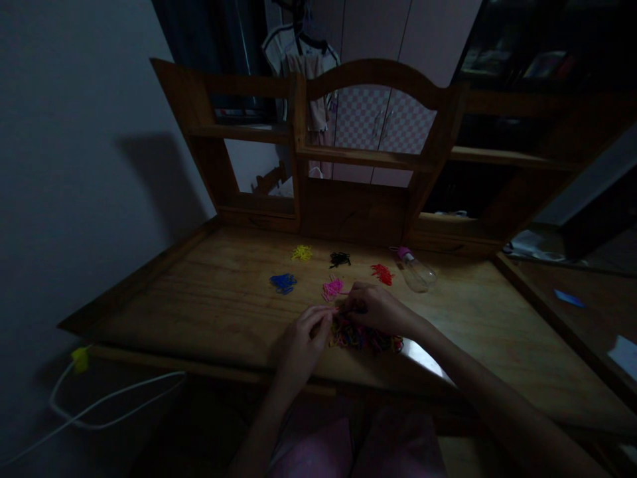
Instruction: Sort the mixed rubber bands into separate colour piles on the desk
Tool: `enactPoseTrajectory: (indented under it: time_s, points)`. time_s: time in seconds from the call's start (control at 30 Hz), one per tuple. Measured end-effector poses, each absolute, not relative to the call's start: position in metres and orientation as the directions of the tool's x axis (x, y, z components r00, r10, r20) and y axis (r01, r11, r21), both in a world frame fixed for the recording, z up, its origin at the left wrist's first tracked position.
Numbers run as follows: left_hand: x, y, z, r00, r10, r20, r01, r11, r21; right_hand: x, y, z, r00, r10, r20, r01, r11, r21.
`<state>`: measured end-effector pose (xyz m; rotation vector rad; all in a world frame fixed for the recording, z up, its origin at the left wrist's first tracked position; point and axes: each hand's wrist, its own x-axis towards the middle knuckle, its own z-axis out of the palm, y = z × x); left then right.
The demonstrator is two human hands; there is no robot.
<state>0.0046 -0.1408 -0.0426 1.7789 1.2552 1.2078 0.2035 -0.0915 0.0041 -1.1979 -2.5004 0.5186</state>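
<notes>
My left hand (304,330) is closed in a pinch, with a bit of pink rubber band (336,310) at its fingertips. Close against it, my right hand (374,307) has its fingers bent and pressed together; what they hold is hidden. Under and beside the right hand lies a mixed heap of coloured rubber bands (348,337), partly covered by it. Just beyond the fingertips is a pile of pink rubber bands (332,287). Separate piles of blue (283,283), yellow (301,253), black (340,259) and red rubber bands (382,273) lie around it.
A clear bottle with a purple cap (417,271) lies on its side at the right of the wooden desk (209,292). A wooden shelf unit (355,206) rises along the back edge. A white cable (114,396) hangs at the left front, below the desk edge.
</notes>
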Motion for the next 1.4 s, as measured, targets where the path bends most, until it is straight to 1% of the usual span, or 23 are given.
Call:
enactPoseTrajectory:
  time_s: [0.17,0.27,0.4,0.63,0.77,0.97,1.13,1.3,1.4]
  points:
    - [0.005,-0.14,-0.043,0.117,0.936,0.331,0.343,-0.351,0.871,0.209,-0.089,0.002,-0.57,0.812,0.129,0.65,0.541,-0.533]
    - [0.005,-0.141,-0.042,0.112,0.939,0.326,0.348,-0.344,0.872,0.214,-0.087,0.001,-0.555,0.825,0.108,0.653,0.512,-0.558]
    - [0.005,-0.142,-0.041,0.104,0.939,0.326,0.35,-0.342,0.872,0.219,-0.087,0.003,-0.553,0.829,0.078,0.68,0.504,-0.532]
    - [0.005,-0.14,-0.042,0.102,0.938,0.332,0.352,-0.346,0.87,0.209,-0.094,0.012,-0.592,0.793,0.141,0.674,0.584,-0.453]
    - [0.005,-0.14,-0.042,0.115,0.939,0.323,0.351,-0.343,0.871,0.202,-0.094,0.012,-0.636,0.763,0.113,0.66,0.615,-0.432]
    - [0.005,-0.14,-0.042,0.103,0.939,0.329,0.351,-0.344,0.871,0.196,-0.094,0.011,-0.638,0.763,0.106,0.672,0.618,-0.408]
    - [0.005,-0.14,-0.043,0.108,0.936,0.334,0.352,-0.35,0.868,0.198,-0.091,0.007,-0.593,0.799,0.095,0.696,0.569,-0.438]
    - [0.006,-0.141,-0.044,0.11,0.937,0.331,0.347,-0.348,0.871,0.203,-0.092,0.01,-0.595,0.798,0.098,0.66,0.555,-0.507]
    - [0.006,-0.141,-0.044,0.108,0.939,0.327,0.352,-0.343,0.871,0.206,-0.091,0.013,-0.584,0.805,0.106,0.658,0.546,-0.519]
